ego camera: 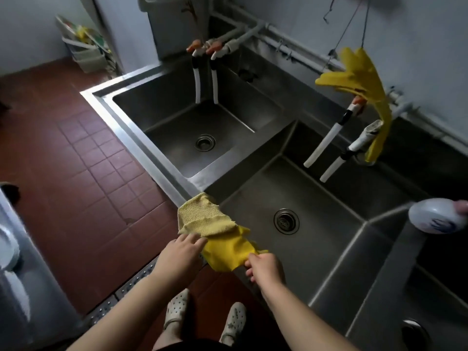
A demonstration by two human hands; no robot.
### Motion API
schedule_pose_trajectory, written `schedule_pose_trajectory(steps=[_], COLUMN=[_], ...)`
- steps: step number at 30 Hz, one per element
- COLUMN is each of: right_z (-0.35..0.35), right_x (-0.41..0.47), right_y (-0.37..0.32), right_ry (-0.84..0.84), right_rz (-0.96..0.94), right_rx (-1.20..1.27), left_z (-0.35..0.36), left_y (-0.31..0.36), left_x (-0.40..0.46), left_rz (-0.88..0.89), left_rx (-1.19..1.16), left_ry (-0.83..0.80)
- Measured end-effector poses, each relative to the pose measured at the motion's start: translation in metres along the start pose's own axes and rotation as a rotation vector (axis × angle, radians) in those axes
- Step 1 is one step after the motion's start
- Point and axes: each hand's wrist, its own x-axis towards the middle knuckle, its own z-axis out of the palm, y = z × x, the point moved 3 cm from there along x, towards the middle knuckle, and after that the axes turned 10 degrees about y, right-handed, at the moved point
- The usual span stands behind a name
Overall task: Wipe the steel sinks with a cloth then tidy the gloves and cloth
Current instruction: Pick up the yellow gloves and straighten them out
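A run of steel sinks (pixel 162 171) fills the view from the upper left to the lower right. The far basin and the middle basin show whole, each with a round drain; the nearest basin is cut off by the lower right edge, with only part of a dark drain visible. Red floor tiles (pixel 83 178) lie to the left, and a pale appliance at the left edge is blurred and cropped.

A yellow glove (pixel 359 79) hangs from cords over the taps at the upper right, its cuff drooping behind white hose ends; whether it is one glove or a pair bunched together is hard to tell. A white bottle (pixel 436 219) on the divider at the right is partly out of frame.

On the front rim of the middle basin a second yellow glove (pixel 228 249) lies across the edge, with a knitted yellow cloth (pixel 200 216) draped on its far end at the corner between basins. The left hand (pixel 179 254) rests fingertips on the cloth's near edge, fingers loosely together. The right hand (pixel 266 267) pinches the near end of the glove, its fingers curled under and mostly hidden.
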Motion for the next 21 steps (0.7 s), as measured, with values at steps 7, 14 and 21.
schedule_pose_trajectory(steps=[7, 14, 21], right_z=[0.012, 0.024, -0.028], right_x=[-0.011, -0.027, -0.051], right_y=[-0.001, -0.017, -0.038], right_ry=[0.267, 0.525, 0.588], right_rz=[0.163, 0.219, -0.017], right_rx=[0.020, 0.583, 0.681], left_z=[0.005, -0.009, -0.014], left_y=[-0.029, -0.058, -0.046], left_x=[0.042, 0.059, 0.075], left_rz=[0.354, 0.560, 0.478], left_rx=[0.075, 0.024, 0.056], left_ry=[-0.014, 0.197, -0.024])
